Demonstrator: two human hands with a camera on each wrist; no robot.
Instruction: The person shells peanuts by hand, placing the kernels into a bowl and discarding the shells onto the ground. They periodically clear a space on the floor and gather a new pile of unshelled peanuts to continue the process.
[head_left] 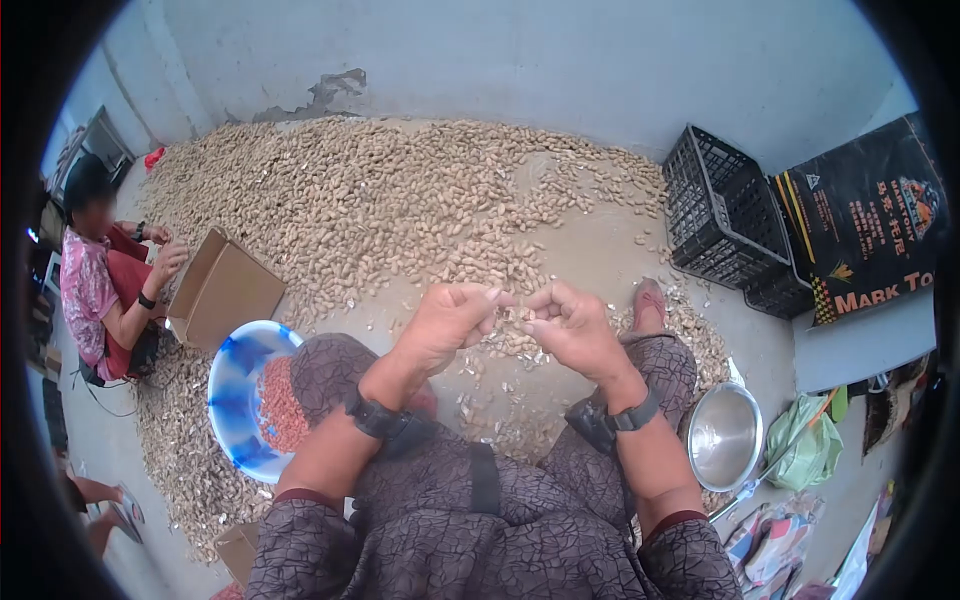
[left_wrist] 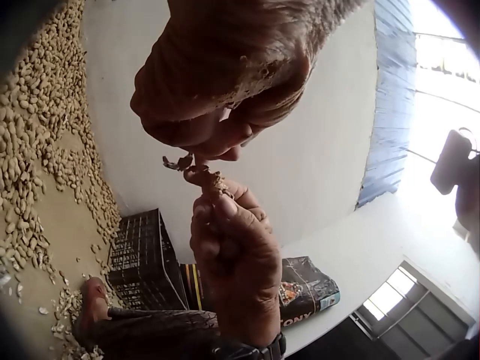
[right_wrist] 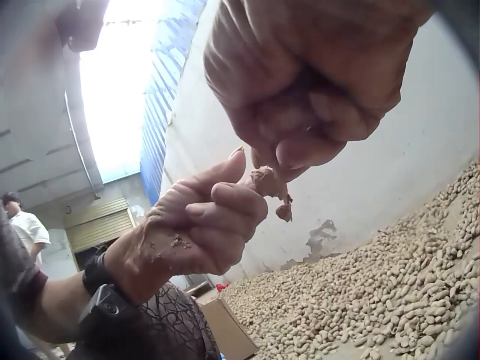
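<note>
Over my lap in the head view, my left hand [head_left: 447,322] and right hand [head_left: 582,338] meet at the fingertips around a peanut shell [head_left: 518,314]. The right wrist view shows the shell [right_wrist: 268,182] broken and jagged, with a loose bit dangling below. My right thumb and fingers pinch it from one side. Opposite, the curled fingers of my left hand [right_wrist: 206,217] grip its other end. A small torn shell piece [left_wrist: 178,163] shows by the left fingertips in the left wrist view. Any kernel inside is hidden by the fingers.
Unshelled peanuts [head_left: 400,190] cover the floor to the wall. A blue-and-white basin [head_left: 232,375] holds reddish kernels [head_left: 283,405] by my left knee. A metal bowl [head_left: 724,437] and black crates [head_left: 715,215] stand right. Another person [head_left: 95,290] sits left beside a cardboard box [head_left: 228,290].
</note>
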